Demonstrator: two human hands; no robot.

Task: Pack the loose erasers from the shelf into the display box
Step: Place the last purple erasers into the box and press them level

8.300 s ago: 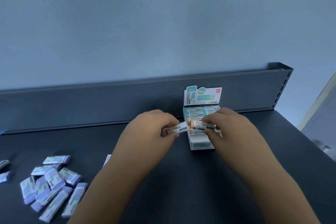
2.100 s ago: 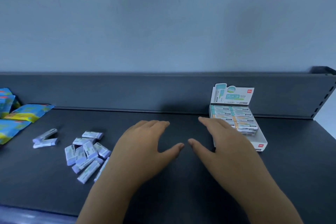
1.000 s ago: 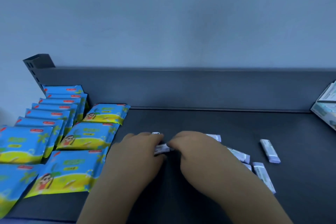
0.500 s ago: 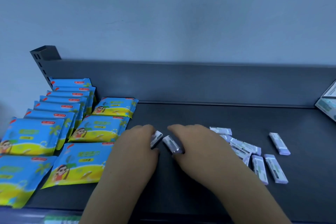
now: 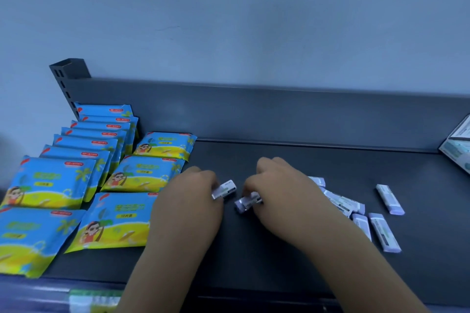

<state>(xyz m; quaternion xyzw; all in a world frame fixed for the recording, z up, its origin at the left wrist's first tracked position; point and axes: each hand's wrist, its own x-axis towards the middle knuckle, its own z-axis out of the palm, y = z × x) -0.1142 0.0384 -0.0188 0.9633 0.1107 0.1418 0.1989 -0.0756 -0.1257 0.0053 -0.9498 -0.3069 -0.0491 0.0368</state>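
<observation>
On the dark shelf [image 5: 279, 256], the left hand [image 5: 193, 193] pinches one eraser [image 5: 225, 188] and the right hand [image 5: 277, 185] apparently grips another eraser [image 5: 248, 202], likely gathering a pair for the display box [image 5: 457, 150] at far right, past the loose erasers [image 5: 340, 202].

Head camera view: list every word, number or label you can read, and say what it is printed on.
"10片装": small oval on the front packet of the right-hand row.
Large green characters and red labels on the packets: too blurred to read.
Print on the erasers: too small to read.
Print on the display box: blurred and cut off by the frame edge.
</observation>
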